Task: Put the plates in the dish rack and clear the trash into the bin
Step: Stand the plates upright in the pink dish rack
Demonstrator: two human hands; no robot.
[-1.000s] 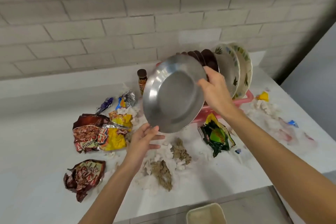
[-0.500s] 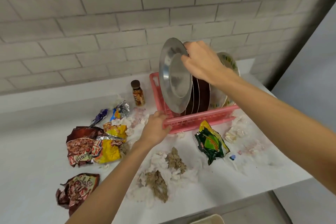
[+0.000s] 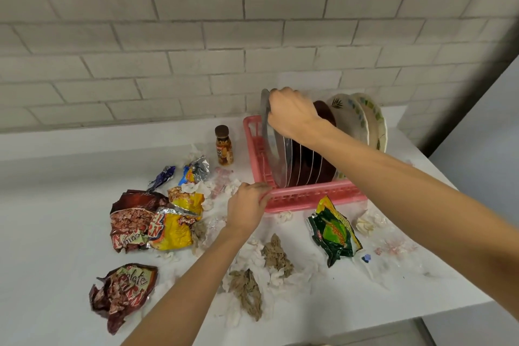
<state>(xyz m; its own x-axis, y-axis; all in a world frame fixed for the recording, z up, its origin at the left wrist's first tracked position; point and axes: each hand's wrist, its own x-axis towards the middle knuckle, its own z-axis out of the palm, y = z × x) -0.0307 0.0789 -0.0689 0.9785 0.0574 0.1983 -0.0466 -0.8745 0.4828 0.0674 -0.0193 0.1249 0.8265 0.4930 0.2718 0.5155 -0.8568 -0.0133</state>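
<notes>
You have a small brown-capped bottle (image 3: 223, 146) standing upright beyond your left fingers (image 3: 261, 193), slightly to their left, on the white counter (image 3: 56, 191); a grey brick wall (image 3: 196, 36) rises behind.

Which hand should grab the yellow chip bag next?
Left, probably. The left hand holds the pink rack, near the yellow bag; the right hand is farther off, gripping the steel plate.

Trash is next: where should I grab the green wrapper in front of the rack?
Probably pinch the green wrapper from above at its crumpled lower end, nearest you. It lies fairly flat on the counter, leaving no edge to slide under, and its top corner sits close to the pink rack.
</notes>
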